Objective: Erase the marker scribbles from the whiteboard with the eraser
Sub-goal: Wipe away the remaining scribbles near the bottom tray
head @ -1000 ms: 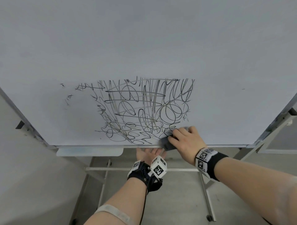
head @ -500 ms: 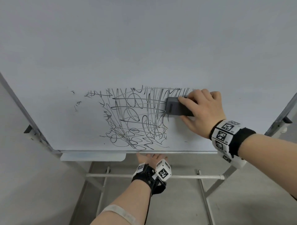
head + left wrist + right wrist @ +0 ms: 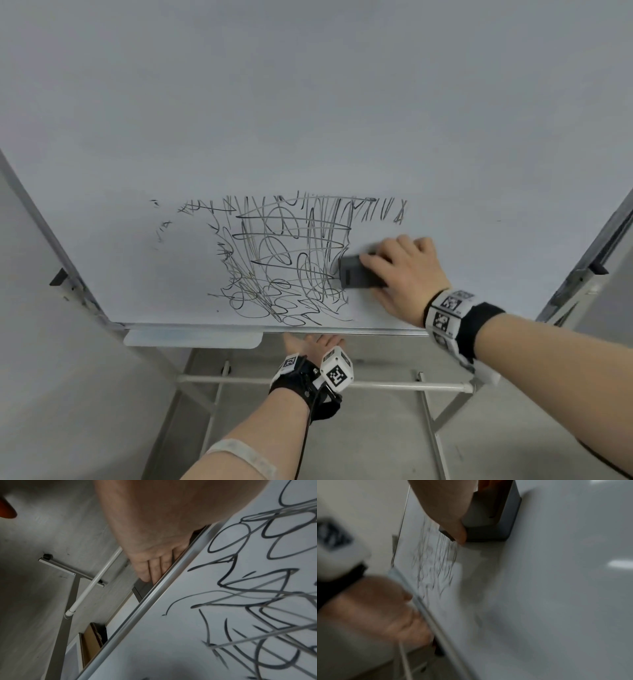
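Note:
The whiteboard (image 3: 308,120) fills the head view, with a dense black scribble (image 3: 284,260) low in its middle and a row of short strokes (image 3: 387,212) along the top right. My right hand (image 3: 397,270) grips a dark grey eraser (image 3: 356,272) and presses it flat on the board at the scribble's right edge. The right wrist view shows my thumb (image 3: 453,524) on the eraser (image 3: 489,520). My left hand (image 3: 313,342) sits under the board's bottom rim (image 3: 154,592), its straight fingers (image 3: 150,568) reaching behind it.
A pale marker tray (image 3: 191,339) hangs under the board's lower left. Below it, the stand's white crossbar (image 3: 376,385) and grey legs (image 3: 431,421) stand on a grey floor. The board's frame (image 3: 582,260) runs down the right.
My right hand swept the eraser from the bottom rim up to the scribble's top right, then back down to mid-height. The scribble's right strip is wiped. The left hand stayed put.

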`<state>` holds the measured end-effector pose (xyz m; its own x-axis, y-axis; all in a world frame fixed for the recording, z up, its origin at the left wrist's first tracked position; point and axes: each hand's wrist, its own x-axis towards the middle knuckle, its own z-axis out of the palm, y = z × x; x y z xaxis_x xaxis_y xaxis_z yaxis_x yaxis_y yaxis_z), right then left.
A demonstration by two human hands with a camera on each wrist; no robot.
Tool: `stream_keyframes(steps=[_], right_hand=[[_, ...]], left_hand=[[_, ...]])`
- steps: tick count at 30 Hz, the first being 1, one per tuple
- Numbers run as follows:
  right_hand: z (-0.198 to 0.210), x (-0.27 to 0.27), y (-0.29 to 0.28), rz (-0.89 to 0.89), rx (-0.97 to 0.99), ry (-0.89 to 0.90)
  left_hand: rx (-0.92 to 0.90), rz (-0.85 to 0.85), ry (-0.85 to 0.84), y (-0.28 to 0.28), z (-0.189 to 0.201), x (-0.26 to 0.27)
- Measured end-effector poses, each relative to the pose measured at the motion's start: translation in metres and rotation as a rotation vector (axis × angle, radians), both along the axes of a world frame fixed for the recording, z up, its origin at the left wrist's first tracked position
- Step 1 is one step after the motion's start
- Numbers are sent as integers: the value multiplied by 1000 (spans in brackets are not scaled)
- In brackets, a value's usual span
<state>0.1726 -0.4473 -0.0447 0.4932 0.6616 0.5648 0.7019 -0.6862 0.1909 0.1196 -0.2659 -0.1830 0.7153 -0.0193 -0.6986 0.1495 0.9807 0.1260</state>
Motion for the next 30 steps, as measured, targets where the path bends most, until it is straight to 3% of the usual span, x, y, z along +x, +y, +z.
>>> stream_keyframes(steps=[5, 8, 11, 18, 21, 24, 30], right_hand=[[97, 25, -2, -77, 189, -84], [109, 28, -2, -64, 201, -113], [87, 24, 2, -52, 195, -92], [-42, 3, -21, -10, -72, 75], [-51, -1, -39, -29, -88, 72], [-20, 8, -50, -50, -13, 23], [82, 38, -48, -185, 328, -59]], left_hand=[[135, -13, 20, 0, 5, 4], [159, -34, 56, -3, 12, 2], [131, -32, 61, -2, 13, 3], [76, -9, 41, 3, 4, 12], [105, -13, 62, 2, -3, 11], [107, -8, 51, -3, -2, 8], [119, 6, 74, -4, 6, 16]])
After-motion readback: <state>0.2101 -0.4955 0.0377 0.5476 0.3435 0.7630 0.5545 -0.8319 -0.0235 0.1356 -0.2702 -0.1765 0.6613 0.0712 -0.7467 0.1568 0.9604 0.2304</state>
